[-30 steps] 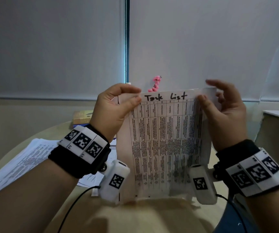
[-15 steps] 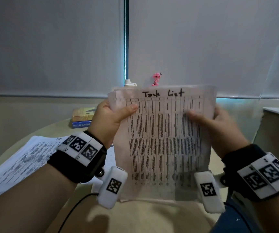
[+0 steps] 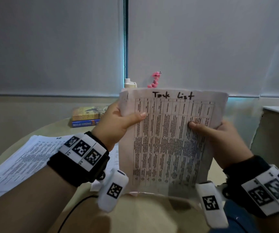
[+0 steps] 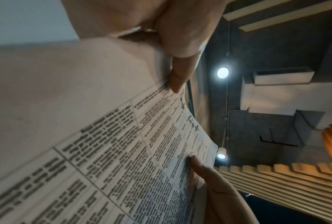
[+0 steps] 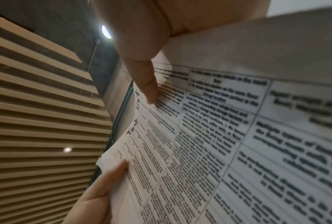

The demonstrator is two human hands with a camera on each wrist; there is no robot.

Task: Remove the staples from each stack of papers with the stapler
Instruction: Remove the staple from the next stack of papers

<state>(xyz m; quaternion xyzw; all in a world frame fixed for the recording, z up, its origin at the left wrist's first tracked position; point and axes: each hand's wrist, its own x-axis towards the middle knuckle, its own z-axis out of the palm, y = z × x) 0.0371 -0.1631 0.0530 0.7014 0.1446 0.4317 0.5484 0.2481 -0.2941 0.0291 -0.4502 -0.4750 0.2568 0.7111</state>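
I hold a stack of papers (image 3: 167, 140) upright in front of me, a printed table headed "Task List" in handwriting. My left hand (image 3: 118, 121) grips its upper left edge, thumb across the front and fingers behind. My right hand (image 3: 219, 137) grips the upper right edge the same way, thumb (image 3: 197, 126) on the print. The left wrist view shows the stack (image 4: 123, 151) pinched under my left thumb (image 4: 177, 78). The right wrist view shows the stack (image 5: 218, 144) under my right thumb (image 5: 148, 84). No stapler or staple is visible.
A second pile of printed papers (image 3: 22, 160) lies on the round beige table (image 3: 143, 214) at the left. Two books (image 3: 86, 117) are stacked at the table's far side. A white bottle top (image 3: 129, 82) and pink flowers (image 3: 154, 79) rise behind the held stack.
Both hands slid down from the stack's top corners to its upper side edges. The right hand's raised fingers closed behind the sheets. The stack now stands higher and flatter.
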